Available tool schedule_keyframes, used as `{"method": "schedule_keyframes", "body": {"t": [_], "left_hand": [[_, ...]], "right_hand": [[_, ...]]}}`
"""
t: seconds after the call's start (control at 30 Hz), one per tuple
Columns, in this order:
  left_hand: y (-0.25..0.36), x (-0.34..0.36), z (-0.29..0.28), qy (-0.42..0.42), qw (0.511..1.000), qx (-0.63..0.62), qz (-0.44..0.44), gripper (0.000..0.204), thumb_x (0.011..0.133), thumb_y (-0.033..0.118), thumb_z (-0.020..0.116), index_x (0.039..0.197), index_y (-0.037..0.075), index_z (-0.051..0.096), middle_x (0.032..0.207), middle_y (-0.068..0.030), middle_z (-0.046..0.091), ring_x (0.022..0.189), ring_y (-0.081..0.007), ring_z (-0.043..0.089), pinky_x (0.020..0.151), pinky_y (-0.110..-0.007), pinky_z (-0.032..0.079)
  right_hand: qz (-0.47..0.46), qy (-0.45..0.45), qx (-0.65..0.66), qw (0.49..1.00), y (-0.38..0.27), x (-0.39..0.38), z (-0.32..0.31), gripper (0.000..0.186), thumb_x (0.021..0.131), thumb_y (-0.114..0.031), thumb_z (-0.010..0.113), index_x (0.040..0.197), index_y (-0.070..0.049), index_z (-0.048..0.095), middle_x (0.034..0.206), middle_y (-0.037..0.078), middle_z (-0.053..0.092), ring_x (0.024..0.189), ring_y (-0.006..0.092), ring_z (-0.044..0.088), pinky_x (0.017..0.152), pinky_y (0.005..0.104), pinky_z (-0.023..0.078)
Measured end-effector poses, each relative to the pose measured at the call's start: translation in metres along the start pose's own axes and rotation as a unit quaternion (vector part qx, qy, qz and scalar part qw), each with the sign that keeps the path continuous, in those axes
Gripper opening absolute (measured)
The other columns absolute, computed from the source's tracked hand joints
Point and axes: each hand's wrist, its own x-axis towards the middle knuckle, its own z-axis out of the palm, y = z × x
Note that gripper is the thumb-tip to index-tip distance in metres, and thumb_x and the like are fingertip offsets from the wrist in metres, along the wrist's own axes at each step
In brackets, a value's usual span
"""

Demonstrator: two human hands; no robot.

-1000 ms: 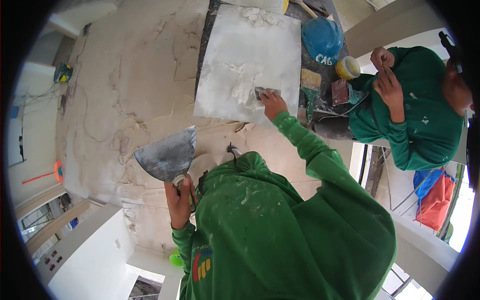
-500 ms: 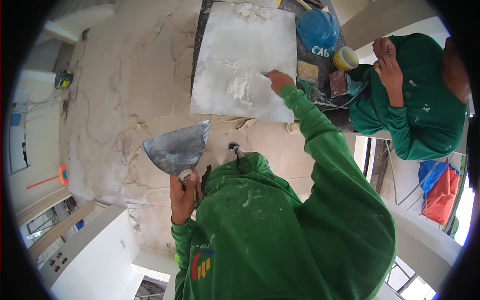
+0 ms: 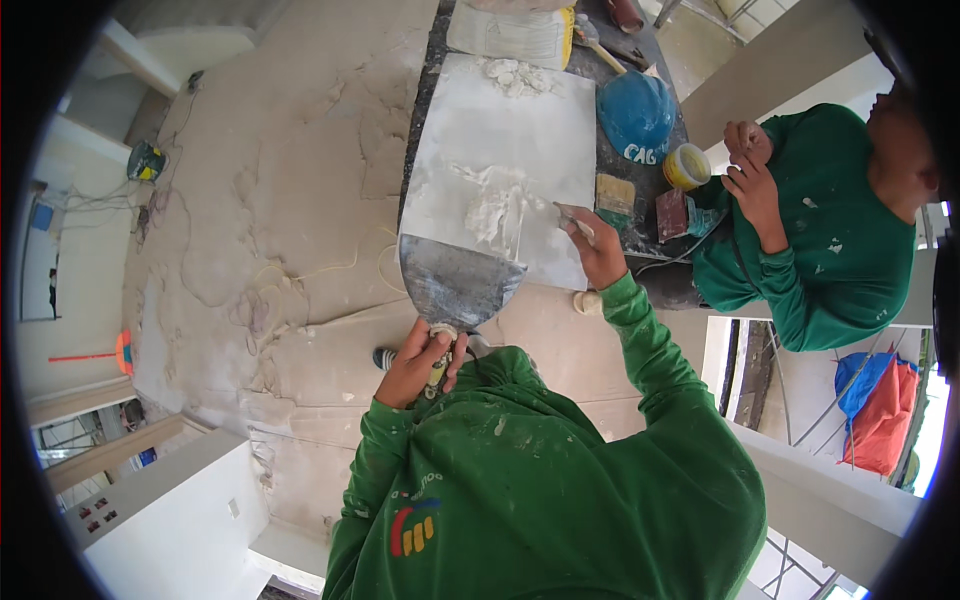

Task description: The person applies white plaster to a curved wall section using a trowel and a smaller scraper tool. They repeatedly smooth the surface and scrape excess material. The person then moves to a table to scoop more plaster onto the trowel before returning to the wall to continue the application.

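Note:
My left hand grips the handle of a wide putty knife, its grey blade spread over the near edge of a pale board. On that board, just beyond the blade, lies a smeared heap of white putty. A second putty lump sits at the board's far end. My right hand, at the board's right edge, is closed round a small narrow-bladed putty knife, pointing up and left. Its handle is mostly covered by my fingers.
Right of the board on a dark tabletop are a blue helmet, a yellow tub, a wide brush and a reddish block. A sack lies behind. A co-worker in green sits at right, hands raised together.
My left hand has brought the wide putty knife right and forward, from beside the board to its near edge. My right hand has drawn back from the putty toward me and rightward.

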Motion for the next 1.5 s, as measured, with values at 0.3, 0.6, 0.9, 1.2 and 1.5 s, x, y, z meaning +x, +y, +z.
{"method": "schedule_keyframes", "body": {"t": [0.3,0.6,0.9,1.2,1.5], "left_hand": [[0.012,0.064,0.009,-0.275,0.921,-0.274,-0.037,0.042,0.099,0.018,0.046,0.138,0.012,0.032,0.08,-0.009,0.043,0.053,-0.0147,0.046,0.029,-0.024,0.037],[0.056,0.001,-0.014,-0.148,0.983,-0.086,0.071,0.049,0.098,0.016,0.049,0.143,0.012,0.03,0.079,-0.0101,0.048,0.051,-0.0115,0.046,0.036,-0.022,0.036],[0.021,-0.05,-0.047,0.037,0.967,-0.123,0.221,0.054,0.094,0.02,0.055,0.142,0.012,0.03,0.076,-0.0141,0.049,0.047,-0.0157,0.047,0.035,-0.026,0.039],[-0.007,-0.043,-0.037,0.076,0.969,-0.152,0.181,0.051,0.097,0.016,0.049,0.143,0.013,0.028,0.082,-0.0131,0.05,0.054,-0.0151,0.049,0.038,-0.025,0.041],[0.001,-0.014,-0.024,-0.007,0.986,-0.148,0.08,0.042,0.097,0.017,0.047,0.137,0.012,0.034,0.086,-0.0116,0.051,0.058,-0.0154,0.05,0.041,-0.025,0.042]], "right_hand": [[-0.228,0.0,0.07,0.971,-0.128,0.004,-0.022,0.038,0.088,0.003,0.049,0.126,0.005,0.053,0.126,0.022,0.053,0.116,0.0352,0.053,0.099,0.0412,0.04],[-0.228,-0.23,-0.184,0.928,-0.039,0.027,-0.043,0.062,0.063,0.011,0.056,0.123,-0.003,0.057,0.117,0.015,0.055,0.111,0.0334,0.054,0.097,0.0449,0.044],[-0.117,-0.14,-0.288,0.94,0.126,-0.006,0.079,0.038,0.076,0.0,0.055,0.112,-0.009,0.061,0.111,0.007,0.058,0.099,0.0291,0.06,0.084,0.04,0.05],[-0.193,-0.313,-0.24,0.898,0.132,-0.033,0.087,0.038,0.075,-0.004,0.057,0.112,-0.011,0.062,0.112,0.005,0.062,0.101,0.027,0.06,0.084,0.0367,0.052],[-0.1,-0.179,-0.015,0.979,0.016,0.033,0.016,0.046,0.085,0.005,0.056,0.129,-0.006,0.053,0.122,0.018,0.056,0.111,0.0348,0.055,0.095,0.0382,0.046]]}}
